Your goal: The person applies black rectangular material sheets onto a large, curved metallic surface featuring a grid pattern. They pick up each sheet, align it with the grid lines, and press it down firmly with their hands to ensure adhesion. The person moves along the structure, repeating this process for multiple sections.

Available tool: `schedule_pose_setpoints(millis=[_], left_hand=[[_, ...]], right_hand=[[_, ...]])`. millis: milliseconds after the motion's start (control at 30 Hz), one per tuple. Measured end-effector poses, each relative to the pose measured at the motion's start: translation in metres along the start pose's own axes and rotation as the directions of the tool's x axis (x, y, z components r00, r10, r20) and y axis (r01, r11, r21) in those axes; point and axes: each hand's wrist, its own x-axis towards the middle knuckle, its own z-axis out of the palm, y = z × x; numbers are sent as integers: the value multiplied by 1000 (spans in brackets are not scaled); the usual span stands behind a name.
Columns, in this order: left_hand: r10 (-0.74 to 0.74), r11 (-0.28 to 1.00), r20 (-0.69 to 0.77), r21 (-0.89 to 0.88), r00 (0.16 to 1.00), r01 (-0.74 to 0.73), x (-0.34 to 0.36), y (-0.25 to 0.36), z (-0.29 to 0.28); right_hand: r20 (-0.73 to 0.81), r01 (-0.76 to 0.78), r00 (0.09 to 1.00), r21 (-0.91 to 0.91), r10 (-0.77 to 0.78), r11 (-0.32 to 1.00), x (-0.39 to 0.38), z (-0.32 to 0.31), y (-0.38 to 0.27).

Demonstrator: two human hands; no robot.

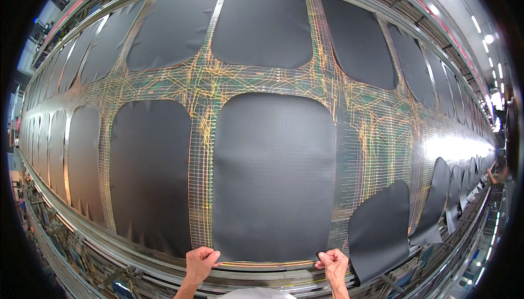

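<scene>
A black flexible sheet [275, 173] with rounded far corners lies flat on a long table right in front of me. At its near left corner, my left hand [201, 264] is closed, thumb and fingertips pinching the edge. My right hand [334, 269] pinches the near right corner, where a small bit of the sheet curls up between thumb and finger. The table surface [256, 81] under it carries dense yellow, green, orange and white lines.
Another black sheet [150, 173] lies flat to the left. On the right, a loose sheet [379, 228] hangs over the table's near edge. More sheets [262, 23] line the far side. A metal rail [164, 261] runs along the near edge. Another person's arm [494, 176] shows at far right.
</scene>
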Motion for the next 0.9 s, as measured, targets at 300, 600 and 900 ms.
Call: schedule_pose_setpoints(millis=[300, 600, 900], left_hand=[[-162, 986, -10, -31, 987, 161, -9, 15, -4], [-180, 984, 9, -13, 984, 180, -6, 4, -6], [-179, 984, 42, 26, 983, 178, -2, -5, -12]], right_hand=[[4, -103, 995, -59, 103, 993, -4, 2, -12], [-42, -136, 990, -93, 133, 986, -2, 1, -8], [-42, -151, 988, -122, 147, 981, 0, -3, -3]])
